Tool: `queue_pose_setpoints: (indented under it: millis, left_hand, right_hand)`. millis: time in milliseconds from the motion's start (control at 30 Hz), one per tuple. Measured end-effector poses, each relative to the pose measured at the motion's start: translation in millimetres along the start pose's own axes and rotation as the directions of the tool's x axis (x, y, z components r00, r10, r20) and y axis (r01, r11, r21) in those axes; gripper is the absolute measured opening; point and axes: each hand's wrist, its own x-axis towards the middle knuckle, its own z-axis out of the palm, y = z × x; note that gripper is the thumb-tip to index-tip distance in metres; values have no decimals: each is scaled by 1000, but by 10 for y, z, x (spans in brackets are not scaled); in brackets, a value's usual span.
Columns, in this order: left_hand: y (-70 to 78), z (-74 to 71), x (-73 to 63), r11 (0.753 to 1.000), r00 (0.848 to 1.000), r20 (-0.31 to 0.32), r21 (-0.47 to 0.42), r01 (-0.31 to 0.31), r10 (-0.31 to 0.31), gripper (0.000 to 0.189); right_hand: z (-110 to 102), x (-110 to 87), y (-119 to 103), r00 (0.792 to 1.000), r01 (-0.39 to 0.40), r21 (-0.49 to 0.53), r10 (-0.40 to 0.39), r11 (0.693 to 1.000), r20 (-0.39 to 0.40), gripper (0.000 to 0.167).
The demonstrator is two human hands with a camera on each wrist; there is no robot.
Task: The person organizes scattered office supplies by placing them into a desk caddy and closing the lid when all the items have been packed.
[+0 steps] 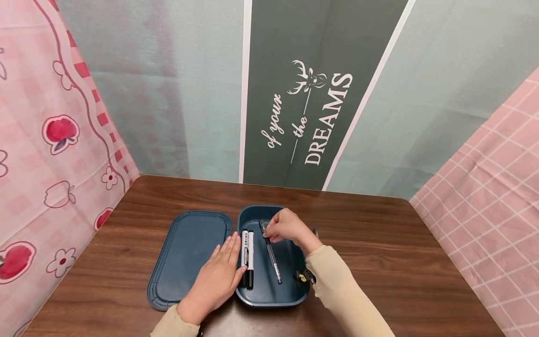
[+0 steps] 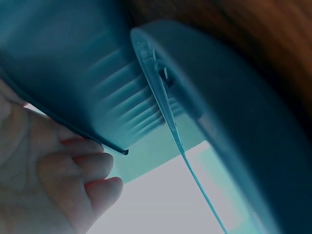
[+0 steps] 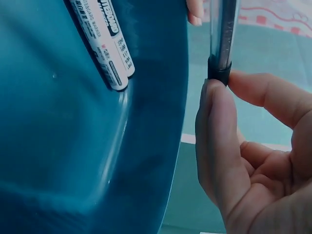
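A dark blue plastic box [image 1: 271, 303] lies on the table with its inside facing up. Two black-and-white whiteboard markers [image 1: 251, 252] lie side by side along its left wall. My right hand [image 1: 290, 227] pinches a clear, black-capped pen [image 1: 273, 262] near its cap between thumb and finger, over the box. In the right wrist view, the pen [image 3: 224, 29] stands between thumb and fingertip. With fingers straight, my left hand [image 1: 221, 271] lies at the box's left rim. The left wrist view has that hand's fingers [image 2: 92, 161] at a blue edge.
A matching blue lid [image 1: 191, 252] lies flat left of the box, partly under the left hand. Behind the right wrist, the tip of a small dark object [image 1: 316, 231] shows, mostly hidden. Fabric hangs around the wooden table [image 1: 379, 248] at back and sides.
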Motion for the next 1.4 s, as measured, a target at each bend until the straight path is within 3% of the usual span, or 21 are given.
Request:
queue_pose_setpoints:
  millis: [133,300,500,633,833,1133,1400]
  left_hand:
    - [0,-3,0,1000,1000,2,2,-5,5,61]
    - [0,3,3,1000,1000,-3,12,-13,13,61]
    - [1,23,10,1000,1000,-16,12,-17,17,61]
    - [2,31,15,1000,1000,-15,12,-19,19,61]
    - [1,27,15,1000,1000,-13,10,-14,14,60]
    - [-1,19,21,1000,1000,-10,12,-9,9,61]
    - [-4,28,26,1000,1000,-10,9,-4,4,61]
  right_hand:
    - [82,12,-49,999,-21,-134,16,991,-42,15]
    - [206,32,-52,997,-35,-332,11,942,-74,20]
    - [391,81,69,996,-30,-416,-9,909,-91,28]
    - [488,99,147,994,-37,-445,-12,895,-107,33]
    - [560,105,181,992,-36,-427,-18,903,-121,32]
    - [587,123,194,989,-13,-450,-55,893,-138,32]
    - [580,127,192,991,-21,-456,-42,890,-128,30]
